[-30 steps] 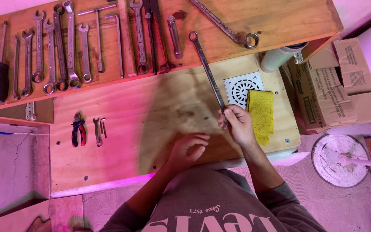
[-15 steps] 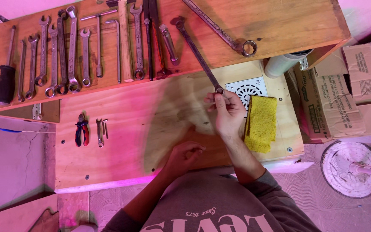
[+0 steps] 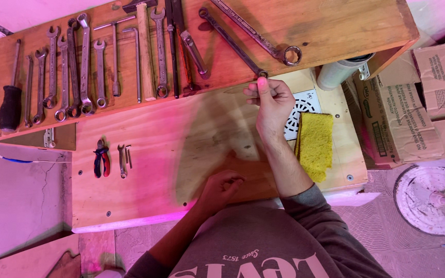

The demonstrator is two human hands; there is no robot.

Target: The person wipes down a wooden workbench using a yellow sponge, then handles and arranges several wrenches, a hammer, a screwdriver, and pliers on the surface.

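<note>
- Your right hand [image 3: 270, 100] sits just right of the frame's centre, with fingers pinched shut on the near end of a long wrench [image 3: 231, 42].
- That long wrench runs diagonally up and to the left from your fingertips, lying across the upper wooden board [image 3: 325, 25], its far ring end near the top middle of the frame.
- Your left hand [image 3: 221, 186] rests lower centre on the front edge of the lower plywood bench [image 3: 145, 139], fingers curled loosely and holding nothing.
- Just right of your right hand lie a white perforated drain grate [image 3: 305, 103] and, touching it, a yellow sponge [image 3: 315, 144].
- Beside your wrench, further right on the upper board, lies another long ring spanner [image 3: 263, 36], roughly parallel and apart from it.
- In the upper left of the frame, a row of spanners [image 3: 73, 67] lies side by side, with a black-handled screwdriver [image 3: 10, 100] at the far left.
- On the lower bench, left of centre, lie red-handled pliers [image 3: 101, 157] and a small wrench [image 3: 122, 160] just beside them.
- At the right edge there is a cardboard box [image 3: 408, 108], with a grey pipe [image 3: 341, 73] near it.
</note>
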